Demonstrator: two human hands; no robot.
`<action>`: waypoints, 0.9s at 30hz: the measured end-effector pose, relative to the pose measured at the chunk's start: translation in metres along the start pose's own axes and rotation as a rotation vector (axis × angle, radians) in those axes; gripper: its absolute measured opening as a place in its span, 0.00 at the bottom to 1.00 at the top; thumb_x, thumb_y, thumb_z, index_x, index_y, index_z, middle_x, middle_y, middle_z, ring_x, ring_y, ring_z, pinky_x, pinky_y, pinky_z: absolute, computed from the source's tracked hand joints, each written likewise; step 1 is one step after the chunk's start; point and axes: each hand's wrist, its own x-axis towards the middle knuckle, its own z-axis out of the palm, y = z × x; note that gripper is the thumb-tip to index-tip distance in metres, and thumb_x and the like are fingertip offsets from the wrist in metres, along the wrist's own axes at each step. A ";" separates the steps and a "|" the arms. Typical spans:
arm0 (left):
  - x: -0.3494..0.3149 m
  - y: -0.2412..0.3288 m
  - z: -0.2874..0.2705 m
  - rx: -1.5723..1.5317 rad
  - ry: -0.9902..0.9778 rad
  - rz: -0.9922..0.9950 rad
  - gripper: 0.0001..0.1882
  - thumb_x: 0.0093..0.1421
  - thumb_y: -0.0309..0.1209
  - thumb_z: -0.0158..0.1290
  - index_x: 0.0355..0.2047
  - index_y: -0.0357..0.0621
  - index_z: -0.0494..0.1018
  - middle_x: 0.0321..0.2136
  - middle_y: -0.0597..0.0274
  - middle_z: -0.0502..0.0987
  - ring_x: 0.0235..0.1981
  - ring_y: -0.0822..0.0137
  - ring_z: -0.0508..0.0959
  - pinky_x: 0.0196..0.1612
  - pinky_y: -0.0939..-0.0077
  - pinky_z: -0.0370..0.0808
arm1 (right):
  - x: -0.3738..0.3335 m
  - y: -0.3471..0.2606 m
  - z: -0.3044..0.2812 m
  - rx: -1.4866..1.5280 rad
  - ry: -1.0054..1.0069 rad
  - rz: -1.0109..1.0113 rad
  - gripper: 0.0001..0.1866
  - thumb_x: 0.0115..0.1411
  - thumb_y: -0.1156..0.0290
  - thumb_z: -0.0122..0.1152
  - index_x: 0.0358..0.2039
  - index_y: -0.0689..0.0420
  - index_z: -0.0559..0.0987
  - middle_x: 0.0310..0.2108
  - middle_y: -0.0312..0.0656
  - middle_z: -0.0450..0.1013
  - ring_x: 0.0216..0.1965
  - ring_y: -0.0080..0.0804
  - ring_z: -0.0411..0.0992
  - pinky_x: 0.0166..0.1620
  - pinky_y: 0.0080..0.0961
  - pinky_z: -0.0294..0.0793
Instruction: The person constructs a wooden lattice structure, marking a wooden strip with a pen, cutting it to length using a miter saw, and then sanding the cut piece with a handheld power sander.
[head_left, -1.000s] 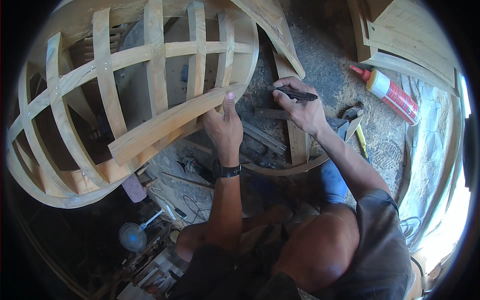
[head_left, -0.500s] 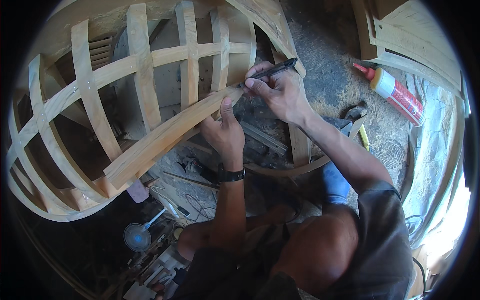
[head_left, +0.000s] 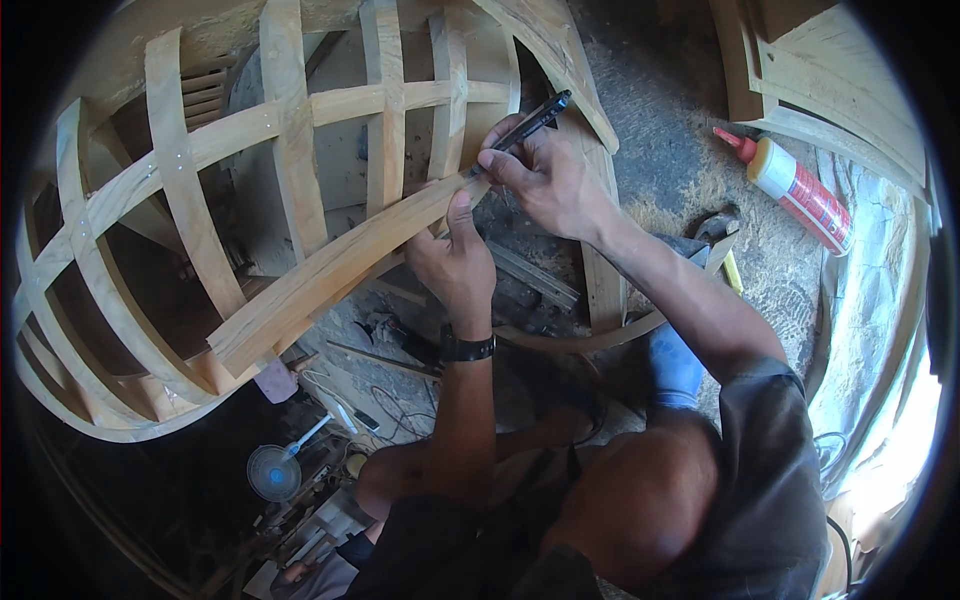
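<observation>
Head view, nearest first: the person's bent knee [head_left: 640,480] shows at the bottom, and a dark watch [head_left: 467,348] circles the left wrist. Just beyond, the left hand [head_left: 455,265] grips a wooden strip [head_left: 330,265] close to its right end, thumb on the upper face, the other fingers mostly hidden behind. The right hand [head_left: 560,190] is closed around a black pen [head_left: 540,120], its tip at that same end; whether it touches the wood I cannot tell. The strip slants down to the left, in front of a ribbed wooden frame [head_left: 190,150]; whether it rests on the frame is unclear. It looks light enough for one hand, stiff, dry rather than slippery, and not fragile, though its long far end would probably tip or swing when held this near one end. A hold nearer the middle, thumb over and fingers under, should balance it better. Farther right, a red-and-white glue bottle [head_left: 800,195] lies on the floor [head_left: 660,140].
</observation>
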 end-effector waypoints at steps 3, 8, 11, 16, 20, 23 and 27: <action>-0.002 0.000 -0.001 0.027 -0.003 0.014 0.21 0.68 0.37 0.59 0.51 0.29 0.76 0.47 0.45 0.82 0.48 0.55 0.82 0.53 0.62 0.76 | 0.001 0.002 0.000 0.010 0.016 -0.053 0.12 0.67 0.64 0.60 0.39 0.61 0.77 0.24 0.41 0.74 0.29 0.31 0.74 0.36 0.32 0.73; -0.007 0.003 -0.004 -0.023 -0.032 -0.010 0.20 0.68 0.36 0.59 0.51 0.29 0.76 0.47 0.47 0.81 0.49 0.57 0.81 0.55 0.63 0.74 | -0.009 -0.007 -0.007 0.132 0.183 -0.047 0.11 0.69 0.66 0.60 0.40 0.61 0.78 0.27 0.36 0.75 0.30 0.20 0.73 0.34 0.24 0.73; -0.013 0.016 -0.013 -0.177 -0.151 -0.033 0.18 0.67 0.33 0.61 0.51 0.32 0.75 0.48 0.51 0.79 0.50 0.60 0.79 0.57 0.65 0.73 | -0.021 -0.012 -0.023 0.202 0.272 -0.166 0.10 0.70 0.67 0.59 0.44 0.62 0.79 0.32 0.37 0.76 0.33 0.20 0.74 0.38 0.22 0.75; -0.051 0.008 -0.057 -0.501 -0.248 0.027 0.19 0.64 0.28 0.63 0.53 0.37 0.72 0.51 0.57 0.75 0.55 0.64 0.74 0.60 0.68 0.71 | -0.055 -0.023 -0.023 0.082 0.178 -0.124 0.11 0.71 0.68 0.58 0.47 0.61 0.80 0.38 0.37 0.76 0.40 0.22 0.75 0.45 0.22 0.75; -0.076 0.000 -0.117 -0.785 -0.018 -0.082 0.20 0.64 0.27 0.62 0.54 0.40 0.71 0.50 0.58 0.74 0.54 0.66 0.73 0.60 0.69 0.71 | -0.078 -0.021 0.008 -0.122 0.094 -0.230 0.15 0.72 0.64 0.56 0.49 0.62 0.78 0.40 0.45 0.79 0.41 0.29 0.77 0.47 0.25 0.74; -0.099 0.009 -0.184 -0.862 0.148 -0.216 0.24 0.64 0.33 0.64 0.56 0.42 0.69 0.51 0.60 0.73 0.52 0.67 0.72 0.60 0.68 0.67 | -0.088 -0.025 0.023 -0.182 -0.184 -0.461 0.17 0.75 0.61 0.50 0.50 0.64 0.76 0.42 0.50 0.78 0.42 0.34 0.77 0.49 0.31 0.75; -0.174 0.013 -0.292 -0.966 0.453 -0.229 0.21 0.67 0.31 0.59 0.58 0.41 0.69 0.56 0.57 0.74 0.60 0.61 0.73 0.67 0.57 0.67 | -0.114 -0.025 0.076 -0.209 -0.586 -0.368 0.14 0.73 0.64 0.52 0.45 0.64 0.78 0.36 0.47 0.77 0.36 0.34 0.76 0.43 0.30 0.74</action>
